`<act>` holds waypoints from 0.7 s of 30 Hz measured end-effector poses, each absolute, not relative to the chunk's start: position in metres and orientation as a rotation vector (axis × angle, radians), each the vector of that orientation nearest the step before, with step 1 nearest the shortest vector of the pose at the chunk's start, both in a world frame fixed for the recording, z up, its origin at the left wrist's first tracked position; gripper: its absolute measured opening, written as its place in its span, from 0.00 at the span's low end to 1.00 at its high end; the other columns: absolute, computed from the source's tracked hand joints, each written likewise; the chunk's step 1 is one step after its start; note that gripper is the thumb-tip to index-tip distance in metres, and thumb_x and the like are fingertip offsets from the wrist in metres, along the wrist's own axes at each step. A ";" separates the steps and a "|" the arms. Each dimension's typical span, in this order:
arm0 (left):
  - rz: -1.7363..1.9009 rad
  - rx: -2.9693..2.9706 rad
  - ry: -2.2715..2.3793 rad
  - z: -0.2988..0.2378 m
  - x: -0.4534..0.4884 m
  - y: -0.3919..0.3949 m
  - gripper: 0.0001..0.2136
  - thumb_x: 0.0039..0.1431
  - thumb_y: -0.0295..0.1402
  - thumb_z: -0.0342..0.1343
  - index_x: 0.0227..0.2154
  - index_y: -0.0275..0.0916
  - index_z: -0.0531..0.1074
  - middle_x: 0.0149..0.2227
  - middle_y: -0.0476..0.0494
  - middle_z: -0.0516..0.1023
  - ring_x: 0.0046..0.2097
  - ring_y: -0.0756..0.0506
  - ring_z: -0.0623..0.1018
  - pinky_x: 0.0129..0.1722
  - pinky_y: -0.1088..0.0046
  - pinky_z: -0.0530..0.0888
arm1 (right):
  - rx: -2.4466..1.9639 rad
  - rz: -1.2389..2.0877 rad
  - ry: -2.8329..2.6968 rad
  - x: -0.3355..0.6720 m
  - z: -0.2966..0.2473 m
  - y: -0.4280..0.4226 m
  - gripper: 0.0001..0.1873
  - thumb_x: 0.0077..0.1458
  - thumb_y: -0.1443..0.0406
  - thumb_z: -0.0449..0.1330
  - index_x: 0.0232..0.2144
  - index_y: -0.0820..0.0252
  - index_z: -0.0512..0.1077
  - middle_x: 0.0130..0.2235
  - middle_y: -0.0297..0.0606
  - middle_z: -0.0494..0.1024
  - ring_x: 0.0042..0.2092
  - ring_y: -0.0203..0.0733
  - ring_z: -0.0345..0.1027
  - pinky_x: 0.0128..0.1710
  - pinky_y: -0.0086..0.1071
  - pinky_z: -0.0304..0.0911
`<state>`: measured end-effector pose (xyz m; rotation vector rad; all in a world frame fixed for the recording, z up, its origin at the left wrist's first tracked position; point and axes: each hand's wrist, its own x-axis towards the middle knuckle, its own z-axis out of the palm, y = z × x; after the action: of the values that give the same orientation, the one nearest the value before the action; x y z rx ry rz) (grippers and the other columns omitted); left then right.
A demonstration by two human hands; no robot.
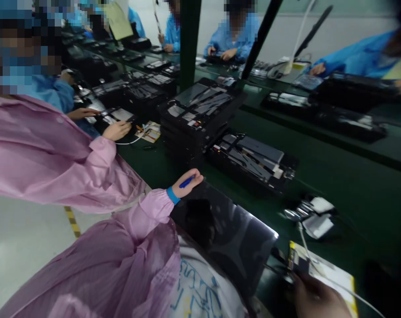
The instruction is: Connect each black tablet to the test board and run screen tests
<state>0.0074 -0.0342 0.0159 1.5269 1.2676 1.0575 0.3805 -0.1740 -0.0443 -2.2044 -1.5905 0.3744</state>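
Observation:
In front of me lies a glossy black screen panel [233,238], its surface full of reflections. My left hand [189,183], with a blue band at the wrist, is at the panel's far left corner. Its fingers are curled around a slim blue pen-like tool [187,181]. Whether those fingers also press on the panel cannot be made out. My right hand [318,296] is low at the right, blurred and dark, beside a white card with yellow edges [341,276] and a white cable [304,240]. Motion smear and shadow hide its fingers.
Beyond the panel stand a tall stack of black device housings [200,106] and a lower one [253,154]. Shiny metal parts with white pieces [315,214] lie to the right. A co-worker in a pink sleeve [101,154] works at my left. A green post [189,44] rises behind.

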 end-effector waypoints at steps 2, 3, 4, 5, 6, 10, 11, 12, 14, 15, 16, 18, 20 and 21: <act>1.068 1.544 1.279 0.015 0.006 -0.032 0.23 0.56 0.56 0.50 0.24 0.39 0.56 0.25 0.52 0.57 0.30 0.49 0.61 0.33 0.70 0.61 | -2.230 0.482 -1.564 0.370 -0.027 -0.171 0.15 0.44 0.50 0.52 0.21 0.52 0.67 0.29 0.53 0.77 0.34 0.60 0.72 0.33 0.48 0.63; 1.069 1.551 1.280 0.014 0.005 -0.030 0.22 0.56 0.55 0.50 0.24 0.39 0.56 0.25 0.52 0.57 0.30 0.49 0.60 0.33 0.70 0.61 | -2.242 0.489 -1.551 0.367 -0.022 -0.169 0.16 0.44 0.50 0.52 0.22 0.54 0.68 0.28 0.53 0.77 0.33 0.59 0.72 0.32 0.47 0.63; 1.072 1.558 1.281 0.013 0.005 -0.029 0.22 0.57 0.54 0.50 0.24 0.39 0.56 0.25 0.52 0.57 0.30 0.49 0.60 0.33 0.70 0.61 | -2.248 0.481 -1.538 0.365 -0.019 -0.167 0.16 0.45 0.51 0.52 0.22 0.56 0.69 0.27 0.52 0.77 0.32 0.58 0.71 0.31 0.46 0.64; 1.072 1.564 1.281 0.013 0.004 -0.028 0.21 0.57 0.54 0.50 0.24 0.39 0.57 0.25 0.52 0.57 0.30 0.49 0.60 0.33 0.70 0.61 | -2.252 0.450 -1.522 0.363 -0.018 -0.167 0.16 0.45 0.51 0.52 0.22 0.57 0.69 0.27 0.52 0.77 0.31 0.58 0.71 0.30 0.46 0.64; 1.073 1.569 1.282 0.012 0.004 -0.027 0.21 0.57 0.53 0.50 0.25 0.39 0.57 0.25 0.52 0.57 0.30 0.49 0.60 0.33 0.70 0.61 | -2.253 0.416 -1.510 0.362 -0.018 -0.167 0.17 0.46 0.51 0.53 0.22 0.57 0.70 0.27 0.52 0.77 0.31 0.57 0.71 0.30 0.45 0.63; 1.068 1.575 1.287 0.012 0.005 -0.026 0.22 0.57 0.54 0.49 0.24 0.40 0.56 0.25 0.52 0.57 0.30 0.49 0.60 0.34 0.70 0.62 | -2.256 0.312 -1.465 0.359 -0.021 -0.171 0.17 0.47 0.51 0.54 0.23 0.58 0.72 0.28 0.51 0.78 0.31 0.57 0.72 0.29 0.43 0.63; 1.067 1.576 1.290 0.012 0.005 -0.026 0.22 0.56 0.55 0.49 0.24 0.40 0.56 0.25 0.52 0.57 0.30 0.49 0.61 0.35 0.70 0.62 | -2.260 0.294 -1.454 0.358 -0.021 -0.173 0.17 0.47 0.51 0.55 0.24 0.58 0.72 0.28 0.51 0.79 0.31 0.57 0.72 0.28 0.43 0.63; 1.067 1.577 1.294 0.012 0.005 -0.026 0.22 0.56 0.55 0.49 0.24 0.40 0.56 0.25 0.52 0.57 0.30 0.49 0.61 0.35 0.70 0.62 | -2.262 0.276 -1.444 0.357 -0.021 -0.173 0.18 0.48 0.51 0.55 0.24 0.59 0.73 0.28 0.51 0.79 0.31 0.57 0.72 0.29 0.43 0.63; 1.067 1.586 1.310 0.012 0.006 -0.025 0.22 0.56 0.55 0.49 0.24 0.40 0.56 0.25 0.52 0.57 0.30 0.49 0.61 0.35 0.70 0.62 | -2.270 0.240 -1.423 0.354 -0.021 -0.174 0.19 0.48 0.52 0.54 0.25 0.61 0.74 0.29 0.52 0.79 0.32 0.59 0.73 0.29 0.43 0.63; 1.067 1.592 1.318 0.012 0.006 -0.025 0.22 0.56 0.55 0.49 0.24 0.40 0.56 0.25 0.52 0.57 0.30 0.49 0.61 0.34 0.70 0.62 | -2.272 0.223 -1.417 0.353 -0.021 -0.174 0.20 0.49 0.52 0.54 0.26 0.62 0.75 0.29 0.53 0.79 0.32 0.59 0.73 0.29 0.43 0.63; 1.068 1.600 1.325 0.012 0.005 -0.024 0.21 0.56 0.54 0.49 0.24 0.40 0.57 0.25 0.52 0.57 0.30 0.49 0.61 0.34 0.71 0.62 | -2.271 0.207 -1.416 0.352 -0.022 -0.174 0.20 0.50 0.52 0.54 0.26 0.62 0.75 0.30 0.53 0.79 0.33 0.59 0.73 0.30 0.43 0.63; 1.074 1.618 1.332 0.012 0.005 -0.023 0.20 0.57 0.52 0.50 0.24 0.40 0.57 0.25 0.52 0.56 0.29 0.49 0.60 0.33 0.71 0.61 | -2.260 0.165 -1.416 0.352 -0.025 -0.173 0.20 0.50 0.53 0.53 0.26 0.62 0.75 0.30 0.52 0.79 0.33 0.57 0.72 0.31 0.43 0.63; 1.082 1.630 1.328 0.012 0.005 -0.022 0.19 0.58 0.50 0.50 0.24 0.40 0.56 0.25 0.52 0.56 0.29 0.49 0.60 0.32 0.71 0.61 | -2.242 0.117 -1.418 0.352 -0.029 -0.172 0.18 0.51 0.54 0.54 0.26 0.62 0.74 0.30 0.52 0.79 0.32 0.55 0.71 0.31 0.42 0.63; 1.085 1.634 1.324 0.012 0.004 -0.022 0.18 0.58 0.48 0.50 0.25 0.40 0.57 0.25 0.52 0.56 0.29 0.49 0.60 0.31 0.72 0.61 | -2.233 0.095 -1.421 0.352 -0.031 -0.172 0.18 0.51 0.54 0.54 0.25 0.62 0.74 0.29 0.52 0.78 0.32 0.55 0.71 0.32 0.42 0.63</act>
<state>0.0044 -0.0218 0.0122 1.6343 1.3243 1.0852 0.3523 -0.1721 -0.0309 -2.2334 -1.4215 0.0954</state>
